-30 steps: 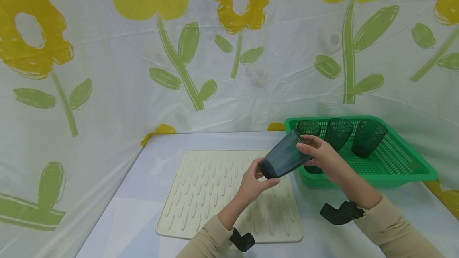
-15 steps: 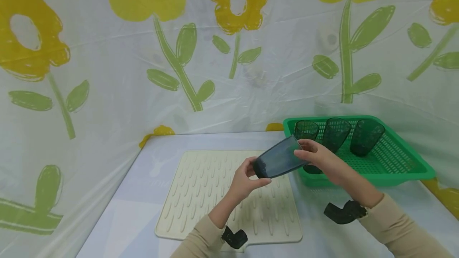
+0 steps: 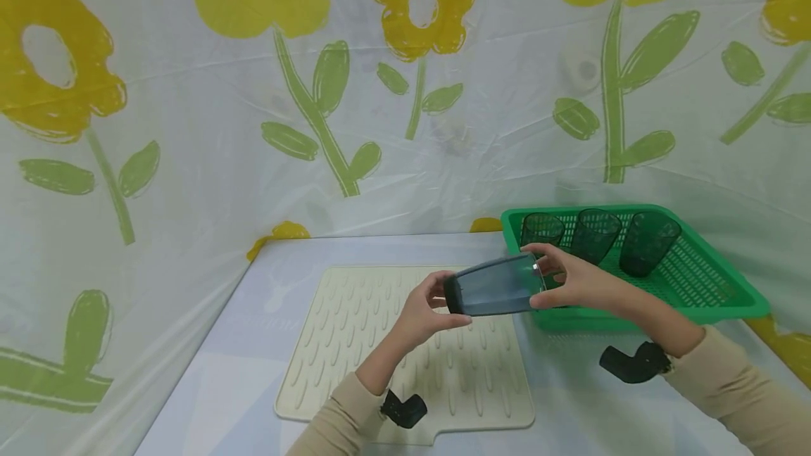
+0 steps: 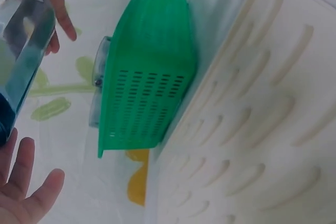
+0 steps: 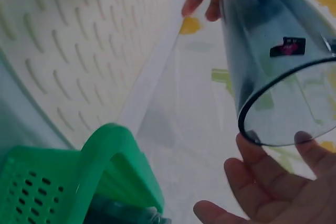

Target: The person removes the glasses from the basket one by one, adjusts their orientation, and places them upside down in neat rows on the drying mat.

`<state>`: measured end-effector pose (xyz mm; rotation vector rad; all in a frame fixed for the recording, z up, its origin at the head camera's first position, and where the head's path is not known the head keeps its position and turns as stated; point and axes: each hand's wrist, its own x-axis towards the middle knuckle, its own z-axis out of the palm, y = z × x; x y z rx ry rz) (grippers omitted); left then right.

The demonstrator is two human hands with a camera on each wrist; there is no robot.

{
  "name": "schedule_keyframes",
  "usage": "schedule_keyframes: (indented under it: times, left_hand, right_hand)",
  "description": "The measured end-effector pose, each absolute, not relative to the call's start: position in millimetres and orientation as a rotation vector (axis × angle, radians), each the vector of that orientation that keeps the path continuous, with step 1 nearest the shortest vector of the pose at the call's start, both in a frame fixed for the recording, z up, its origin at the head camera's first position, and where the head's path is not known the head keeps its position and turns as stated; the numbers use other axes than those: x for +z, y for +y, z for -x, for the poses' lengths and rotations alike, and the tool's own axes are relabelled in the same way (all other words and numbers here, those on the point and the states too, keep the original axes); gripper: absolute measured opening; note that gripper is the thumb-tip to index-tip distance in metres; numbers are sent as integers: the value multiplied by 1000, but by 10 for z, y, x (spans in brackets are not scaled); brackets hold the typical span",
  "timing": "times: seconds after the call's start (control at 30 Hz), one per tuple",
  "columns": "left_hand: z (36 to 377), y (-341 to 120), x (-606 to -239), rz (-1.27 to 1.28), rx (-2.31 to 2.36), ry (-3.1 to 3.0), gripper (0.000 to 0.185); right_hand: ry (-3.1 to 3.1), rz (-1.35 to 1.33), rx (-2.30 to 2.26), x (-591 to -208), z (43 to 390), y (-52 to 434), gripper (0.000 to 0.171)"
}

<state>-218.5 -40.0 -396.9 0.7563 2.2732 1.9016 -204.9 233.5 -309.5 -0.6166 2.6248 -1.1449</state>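
Observation:
Between my hands a dark, clear drinking glass [image 3: 497, 286] lies nearly sideways above the mat, its base to the left and its mouth to the right. My left hand [image 3: 421, 312] holds it round the thick base. Fingers and thumb of my right hand [image 3: 573, 280] span the rim; in the right wrist view, two fingertips [image 5: 252, 142] touch its edge and others stand apart from it. A small dark label shows through the glass wall. In the left wrist view the glass [image 4: 23, 51] is partly cut off.
A cream ridged drying mat [image 3: 355, 343] lies on the white table [image 3: 234, 343]. At the right a green perforated basket [image 3: 716, 301] holds several similar glasses [image 3: 648, 245]. A flower-print curtain [image 3: 494, 146] hangs behind the table.
The glass has moved slightly left and down and turned from tilted to nearly level. My right hand has shifted its hold on the rim, the thumb now lower. My left hand stays at the base.

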Motion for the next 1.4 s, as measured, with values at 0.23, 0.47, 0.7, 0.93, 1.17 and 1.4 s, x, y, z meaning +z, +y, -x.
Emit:
schedule_keyframes:
  times: [0.23,0.47,0.7,0.93,1.17,1.4]
  left_hand:
    - [2196,-451,-3875,-808,1926,2185,65]
    - [2192,-473,-3831,-787,1998,2113,67]
    - [2205,-462,-3796,-806,2099,2038,72]
    - [2184,-424,-3740,-818,2253,1906,80]
    - [2180,-353,-3680,-888,2346,1868,89]
    - [2155,-281,-3611,-857,2365,1906,92]
  right_hand:
    - [2686,722,-1014,-3101,2018,2371,85]
    - [2767,783,-988,-3159,1984,2364,85]
    - [2769,769,-1005,-3238,1989,2340,86]
    - [2712,778,-1012,-3340,2022,2291,86]
    - [2729,867,-1003,-3510,2068,2190,87]
    - [2689,928,-1125,-3676,2110,2027,85]
